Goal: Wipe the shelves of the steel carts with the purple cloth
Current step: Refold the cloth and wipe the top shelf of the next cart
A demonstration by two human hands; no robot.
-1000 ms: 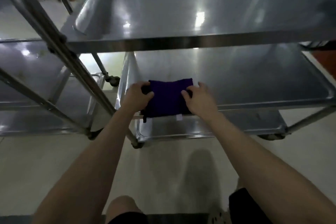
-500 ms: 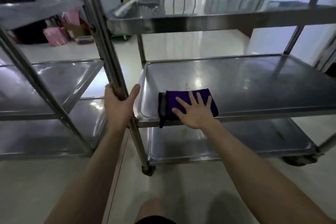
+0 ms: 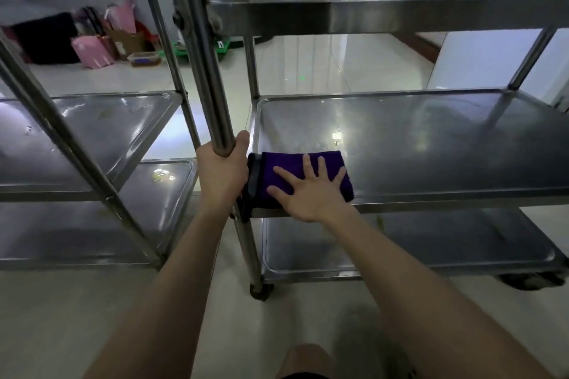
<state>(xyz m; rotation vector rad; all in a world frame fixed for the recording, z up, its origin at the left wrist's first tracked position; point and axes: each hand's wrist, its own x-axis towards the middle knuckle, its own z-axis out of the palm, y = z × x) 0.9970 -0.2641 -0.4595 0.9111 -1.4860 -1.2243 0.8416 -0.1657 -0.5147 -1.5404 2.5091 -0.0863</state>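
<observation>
Gripping cart post (image 3: 212,86) with left hand (image 3: 220,175); pressing folded purple cloth (image 3: 286,163) under flat, spread right hand (image 3: 311,194) at near-left corner of middle shelf (image 3: 431,138). Seemingly early: most of shelf, bottom shelf (image 3: 431,243), neighbouring cart (image 3: 92,132) left unwiped.

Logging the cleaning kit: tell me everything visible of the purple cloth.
The purple cloth is a folded, plush-looking rectangle with a dark border at its left end, which droops over the rim. It lies at the front left corner of the middle shelf. The right hand presses it, fingers spread; the left hand grips the post alongside.
</observation>
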